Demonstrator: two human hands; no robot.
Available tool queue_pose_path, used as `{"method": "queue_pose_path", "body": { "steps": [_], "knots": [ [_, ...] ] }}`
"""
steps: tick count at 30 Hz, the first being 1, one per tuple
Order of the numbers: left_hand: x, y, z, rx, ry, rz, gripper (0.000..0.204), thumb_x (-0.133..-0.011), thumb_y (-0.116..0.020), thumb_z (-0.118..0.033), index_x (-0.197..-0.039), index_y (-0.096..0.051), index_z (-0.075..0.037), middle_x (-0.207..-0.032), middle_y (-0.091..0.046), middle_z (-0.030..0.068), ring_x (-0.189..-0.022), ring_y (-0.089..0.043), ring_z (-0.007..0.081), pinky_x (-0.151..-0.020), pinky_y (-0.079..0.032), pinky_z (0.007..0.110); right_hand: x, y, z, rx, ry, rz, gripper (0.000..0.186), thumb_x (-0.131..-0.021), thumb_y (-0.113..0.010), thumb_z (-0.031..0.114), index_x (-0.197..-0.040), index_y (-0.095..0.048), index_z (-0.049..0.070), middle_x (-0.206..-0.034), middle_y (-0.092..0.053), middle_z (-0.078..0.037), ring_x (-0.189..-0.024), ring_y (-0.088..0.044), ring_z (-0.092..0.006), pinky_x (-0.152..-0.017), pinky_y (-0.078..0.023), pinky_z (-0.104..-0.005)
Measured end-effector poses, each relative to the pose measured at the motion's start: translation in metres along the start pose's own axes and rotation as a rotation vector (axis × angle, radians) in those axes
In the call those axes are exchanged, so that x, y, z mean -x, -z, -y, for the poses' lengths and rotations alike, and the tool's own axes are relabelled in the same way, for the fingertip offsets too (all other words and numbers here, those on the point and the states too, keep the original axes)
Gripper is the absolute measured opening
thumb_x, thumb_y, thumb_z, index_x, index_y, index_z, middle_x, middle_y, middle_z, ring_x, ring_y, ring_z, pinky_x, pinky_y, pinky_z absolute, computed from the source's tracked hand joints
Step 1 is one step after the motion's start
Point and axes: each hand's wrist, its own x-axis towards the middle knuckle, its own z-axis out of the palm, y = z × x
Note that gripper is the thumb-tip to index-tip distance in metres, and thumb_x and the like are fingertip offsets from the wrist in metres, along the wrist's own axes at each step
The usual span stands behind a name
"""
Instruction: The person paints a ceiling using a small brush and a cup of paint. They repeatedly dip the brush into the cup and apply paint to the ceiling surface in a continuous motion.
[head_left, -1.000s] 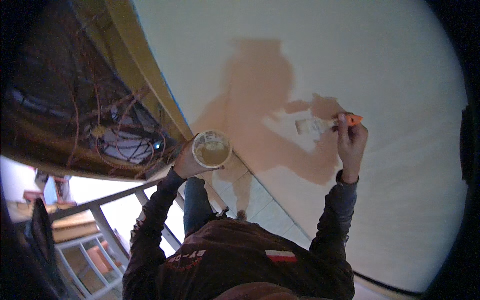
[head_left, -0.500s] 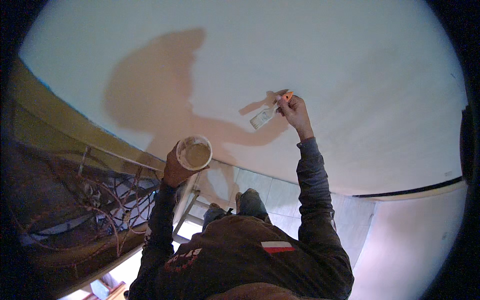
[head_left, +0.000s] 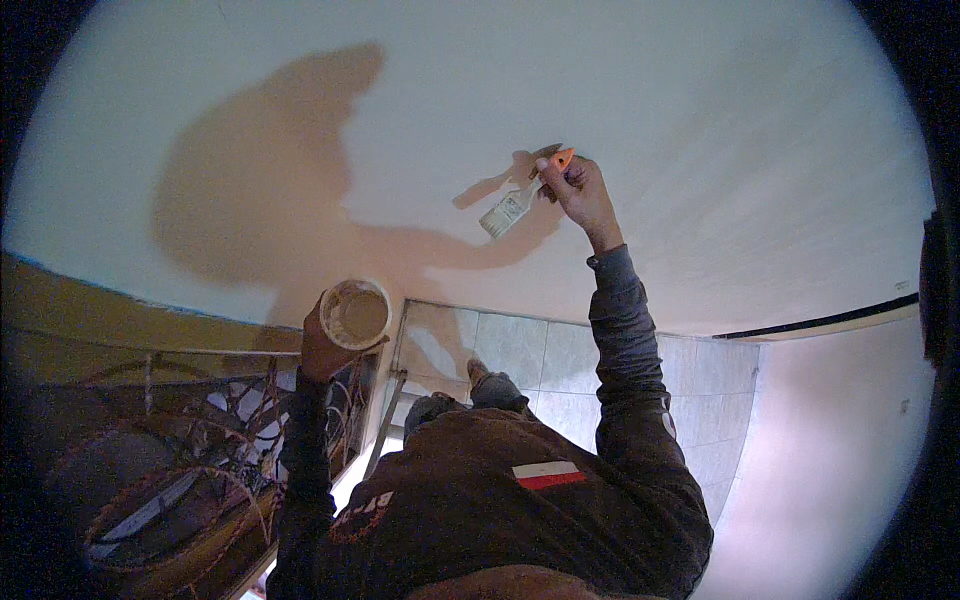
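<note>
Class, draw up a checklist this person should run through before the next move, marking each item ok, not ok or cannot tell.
1. Brush held by its handle in the right hand: ok.
2. Container supported by the left hand: ok.
3. Container's mouth uncovered, contents visible: ok.
4. Bristles loaded: cannot tell; too small to judge.
5. Wall ahead free of shadow: not ok; the person's shadow falls across it.
6. Both feet planted firmly: cannot tell; the body and legs hide much of the footing.
</note>
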Motion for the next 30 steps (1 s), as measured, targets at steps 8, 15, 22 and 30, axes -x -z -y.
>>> {"method": "queue_pose_path", "body": {
  "steps": [8, 15, 22, 30],
  "knots": [
    [0.019, -0.045, 0.081, 0.118, 0.054, -0.026, 0.087, -0.054, -0.098, -0.031, -0.124, -0.056, -0.002, -0.117, -0.067, 0.0156, -0.107, -0.067, 0.0273, -0.092, -0.055, 0.04, 0.008, -0.013, -0.018, 0.073, 0.081, -0.024, 0.03, -0.098, -0.064, 0.03, -0.091, -0.069, 0.001, -0.074, -0.065, 0.0, -0.067, -0.062, -0.0086, -0.06, -0.049, -0.0253],
    [0.01, -0.105, 0.159, 0.076, 0.155, -0.11, 0.091, -0.051, -0.099, -0.031, -0.126, -0.056, -0.004, -0.119, -0.067, 0.0144, -0.11, -0.065, 0.0246, -0.096, -0.053, 0.039, 0.006, -0.018, -0.039, 0.08, 0.179, -0.13, 0.027, -0.097, -0.067, 0.024, -0.085, -0.069, 0.0, -0.072, -0.066, -0.004, -0.065, -0.062, -0.0104, -0.059, -0.051, -0.0266],
    [-0.011, -0.125, 0.142, 0.152, 0.258, -0.037, 0.093, -0.048, -0.1, -0.033, -0.125, -0.057, -0.003, -0.118, -0.067, 0.0132, -0.11, -0.065, 0.0234, -0.098, -0.052, 0.039, 0.003, -0.007, -0.056, -0.03, 0.24, -0.193, 0.019, -0.096, -0.066, 0.016, -0.088, -0.068, -0.001, -0.073, -0.065, -0.005, -0.064, -0.062, -0.0122, -0.056, -0.052, -0.0272],
    [-0.005, -0.101, 0.154, -0.106, 0.052, -0.07, 0.092, -0.051, -0.098, -0.032, -0.127, -0.055, -0.002, -0.121, -0.066, 0.0174, -0.112, -0.065, 0.0273, -0.097, -0.053, 0.04, 0.011, -0.017, -0.043, -0.13, 0.238, -0.259, 0.025, -0.099, -0.062, 0.021, -0.088, -0.068, -0.001, -0.073, -0.064, -0.004, -0.062, -0.059, -0.0113, -0.054, -0.051, -0.0267]
  ]
}}
